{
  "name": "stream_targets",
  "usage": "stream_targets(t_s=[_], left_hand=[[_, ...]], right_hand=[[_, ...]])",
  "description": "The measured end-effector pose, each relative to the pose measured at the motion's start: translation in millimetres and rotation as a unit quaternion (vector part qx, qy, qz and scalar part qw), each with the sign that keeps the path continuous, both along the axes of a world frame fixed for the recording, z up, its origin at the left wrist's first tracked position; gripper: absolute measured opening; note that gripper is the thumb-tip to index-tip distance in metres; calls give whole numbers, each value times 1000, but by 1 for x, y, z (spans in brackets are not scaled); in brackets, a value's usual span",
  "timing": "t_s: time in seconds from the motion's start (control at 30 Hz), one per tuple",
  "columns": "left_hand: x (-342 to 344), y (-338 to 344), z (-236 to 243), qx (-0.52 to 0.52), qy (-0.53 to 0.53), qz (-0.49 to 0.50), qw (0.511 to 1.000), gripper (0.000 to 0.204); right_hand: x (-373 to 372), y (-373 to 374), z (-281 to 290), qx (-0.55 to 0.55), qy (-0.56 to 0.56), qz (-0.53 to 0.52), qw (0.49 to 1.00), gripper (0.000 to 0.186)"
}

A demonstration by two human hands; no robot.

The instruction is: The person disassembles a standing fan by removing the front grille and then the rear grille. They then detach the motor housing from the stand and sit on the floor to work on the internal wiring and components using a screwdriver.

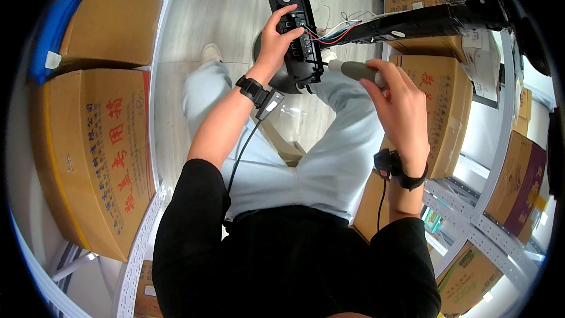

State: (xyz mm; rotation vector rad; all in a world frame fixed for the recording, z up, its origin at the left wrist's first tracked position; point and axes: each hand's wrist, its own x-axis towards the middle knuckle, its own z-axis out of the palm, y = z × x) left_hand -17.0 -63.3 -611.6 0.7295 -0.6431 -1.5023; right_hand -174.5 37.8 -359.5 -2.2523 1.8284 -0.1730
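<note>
The left hand [275, 44] lies on a long black housing [288, 6], thumb and index finger parted across its face; its other fingers are hidden, so I cannot tell whether they grip. The housing runs away beyond those fingertips and ends just on the near side of them, with a dark round base [285, 86] partly showing under that near end. The right hand [400, 91] has its fingers closed around the grip of a grey screwdriver [359, 71], which points left from them at the housing's near right edge; whether the tip touches is too small to tell.

Loose wires [336, 36] spread from just right of the left thumb to a long black arm [400, 28], whose edge crosses beyond the right fingers and limits room that way. To the right of the right fingers, a brown carton [438, 112] stands close behind the knuckles. Left of the left fingers, bare floor [188, 17] gives open room as far as the white shelf edge [163, 29]. Toward the body from both sets of fingers, the gap between the knees is open.
</note>
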Motion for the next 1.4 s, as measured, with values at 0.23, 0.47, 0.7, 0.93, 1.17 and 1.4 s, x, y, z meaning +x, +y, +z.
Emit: stream_targets(t_s=[0.23,0.47,0.7,0.93,1.17,1.4], left_hand=[[-1,0,-1,-1,-3,-2,1000,55],[-2,0,-1,-9,10,-6,1000,55],[0,1,0,-17,1,-4,1000,59],[-2,0,-3,-53,29,9,998,93],[-4,-1,-6,-11,51,10,999,113],[-4,-6,-15,-41,25,4,999,98]], right_hand=[[3,-5,-2,-86,-12,7,996,29],[-9,-11,-15,-64,57,-61,994,31],[-6,1,-7,-71,-59,50,994,28],[-10,-13,-11,-35,46,-55,997,27],[-25,-10,-20,-49,38,12,998,30],[-17,-9,-19,-61,-38,20,997,26]])
